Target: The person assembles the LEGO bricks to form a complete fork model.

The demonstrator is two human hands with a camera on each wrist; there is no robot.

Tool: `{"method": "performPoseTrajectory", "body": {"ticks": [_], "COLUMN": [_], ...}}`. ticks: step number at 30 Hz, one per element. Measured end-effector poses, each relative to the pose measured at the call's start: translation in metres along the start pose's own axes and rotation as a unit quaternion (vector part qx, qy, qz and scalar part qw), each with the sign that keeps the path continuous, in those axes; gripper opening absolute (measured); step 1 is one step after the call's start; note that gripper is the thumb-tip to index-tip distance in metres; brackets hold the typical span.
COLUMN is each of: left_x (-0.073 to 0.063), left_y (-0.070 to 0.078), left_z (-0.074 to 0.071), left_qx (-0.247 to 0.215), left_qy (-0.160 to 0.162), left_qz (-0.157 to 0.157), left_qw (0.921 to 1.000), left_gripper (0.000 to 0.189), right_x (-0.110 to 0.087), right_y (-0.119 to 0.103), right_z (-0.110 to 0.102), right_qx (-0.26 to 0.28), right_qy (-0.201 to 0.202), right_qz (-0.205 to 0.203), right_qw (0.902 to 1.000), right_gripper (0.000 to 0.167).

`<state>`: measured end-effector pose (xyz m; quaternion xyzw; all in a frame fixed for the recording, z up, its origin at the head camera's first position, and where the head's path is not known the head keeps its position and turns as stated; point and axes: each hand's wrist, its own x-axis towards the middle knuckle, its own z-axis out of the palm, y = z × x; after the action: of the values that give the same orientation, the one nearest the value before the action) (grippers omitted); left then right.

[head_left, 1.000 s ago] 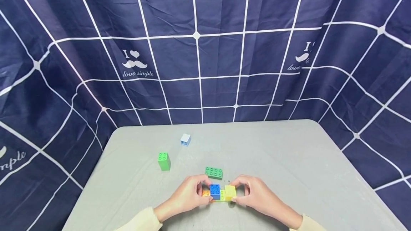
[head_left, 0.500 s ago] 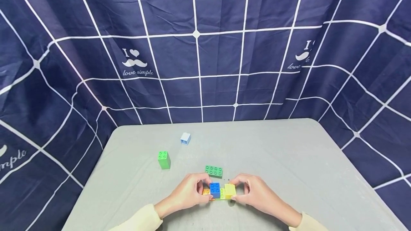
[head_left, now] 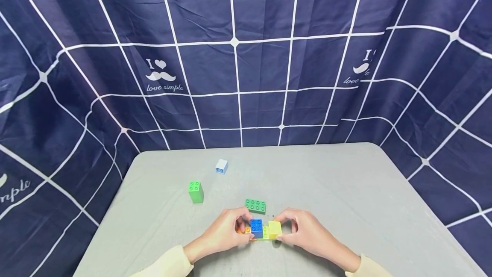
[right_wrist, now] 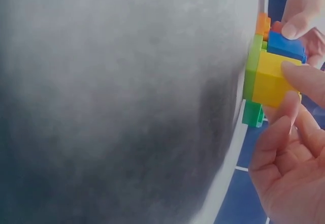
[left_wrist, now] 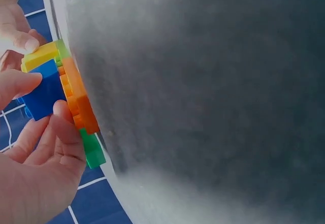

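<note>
Around my blue block (head_left: 256, 228) I am seeing a grey counter (head_left: 326, 183). Right of it, a yellow block (head_left: 274, 229) and a lime brick (right_wrist: 252, 71) are showing; left, an orange brick (left_wrist: 81, 94). Beyond it, a dark green brick (head_left: 255, 205), a bright green brick (head_left: 196, 193), a light-blue brick (head_left: 221, 166) and a white-gridded navy curtain (head_left: 265, 67) are showing.

Blue 2x2 brick (head_left: 256, 228): upright, four studs up, pinched between left thumb and fingers (left_wrist: 66, 127). Low orange brick (left_wrist: 84, 99): just beneath that grip, some studs bare. Yellow brick (head_left: 274, 229): upright, apart from blue, pinched between right thumb and fingers (right_wrist: 274, 137); seated on flat lime-green brick (right_wrist: 251, 69), whose bare studs show between the two hands' fingertips.
</note>
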<state>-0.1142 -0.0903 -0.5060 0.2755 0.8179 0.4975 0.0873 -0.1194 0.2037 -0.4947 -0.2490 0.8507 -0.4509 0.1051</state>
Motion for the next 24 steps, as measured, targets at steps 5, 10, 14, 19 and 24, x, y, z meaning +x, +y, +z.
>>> {"method": "performPoseTrajectory", "body": {"ticks": [5,10,14,19,24], "left_x": [-0.001,-0.0024,-0.004,-0.0047,-0.0045], "left_y": [0.0021,0.0026,0.0017,0.0007,0.0004], "left_z": [-0.0009,-0.0005,-0.0003,0.0,0.0003], "left_qx": [-0.002,-0.015,-0.028,-0.038,-0.025], "left_qy": [0.005,0.008,0.01,0.012,0.01], "left_qz": [-0.006,-0.008,-0.007,-0.006,0.007], "left_qw": [1.0,0.9998,0.9995,0.9992,0.9996], "left_gripper": [0.033,0.033,0.032,0.032,0.035], "right_x": [0.001,0.0007,0.0008,0.0017,0.0018], "right_y": [-0.0001,-0.0008,-0.0016,-0.0024,-0.0018], "right_z": [0.0002,0.0008,0.0007,-0.0005,-0.0003], "right_qx": [-0.006,-0.018,-0.013,-0.008,-0.003], "right_qy": [-0.008,-0.006,-0.005,-0.007,-0.007], "right_qz": [0.001,-0.011,-0.017,-0.013,-0.013], "right_qw": [1.0,0.9998,0.9998,0.9999,0.9999], "right_gripper": [0.03,0.03,0.03,0.031,0.031]}}
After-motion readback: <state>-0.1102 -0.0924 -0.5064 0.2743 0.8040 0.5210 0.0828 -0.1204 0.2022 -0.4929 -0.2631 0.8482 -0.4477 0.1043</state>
